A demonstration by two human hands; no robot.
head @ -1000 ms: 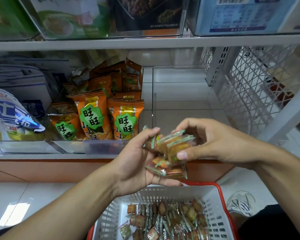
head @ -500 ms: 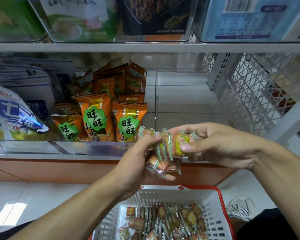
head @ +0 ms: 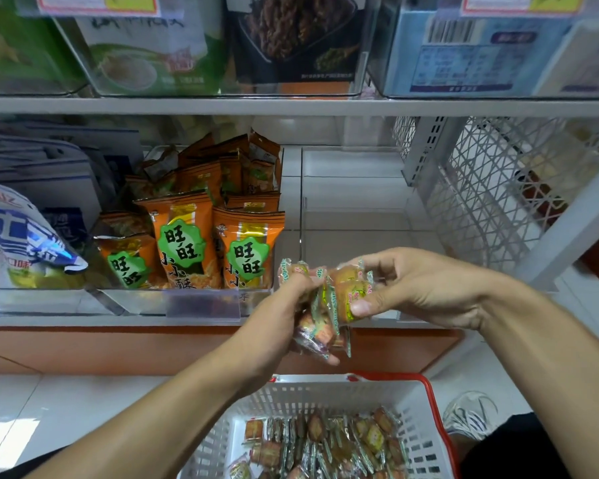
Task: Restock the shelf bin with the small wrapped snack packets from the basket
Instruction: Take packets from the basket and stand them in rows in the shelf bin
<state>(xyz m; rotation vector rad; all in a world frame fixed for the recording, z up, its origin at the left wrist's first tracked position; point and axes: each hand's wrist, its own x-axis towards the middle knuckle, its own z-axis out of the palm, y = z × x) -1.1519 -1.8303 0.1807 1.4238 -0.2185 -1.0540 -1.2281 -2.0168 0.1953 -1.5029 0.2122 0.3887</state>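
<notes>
My left hand [head: 284, 319] grips a bunch of small wrapped snack packets [head: 317, 333], clear wrappers with green edges around brown cakes. My right hand [head: 412, 288] pinches a couple of packets [head: 348, 292] at the top of that bunch, thumb in front. Both hands hover just before the front lip of the clear shelf bin [head: 357, 216], which shows only its bare white floor. Below, the white plastic basket [head: 325, 392] with a red rim holds several more of the same packets [head: 329, 444].
Orange snack bags [head: 187, 243] fill the bin to the left, with blue and white bags [head: 21, 236] further left. A white mesh side panel [head: 491, 195] bounds the shelf on the right. An upper shelf [head: 291, 107] carries more bins. My shoe [head: 471, 416] rests by the basket.
Both hands have risen with the packets toward the shelf bin's front. My right hand has shifted its pinch to the upper packets of the bunch.
</notes>
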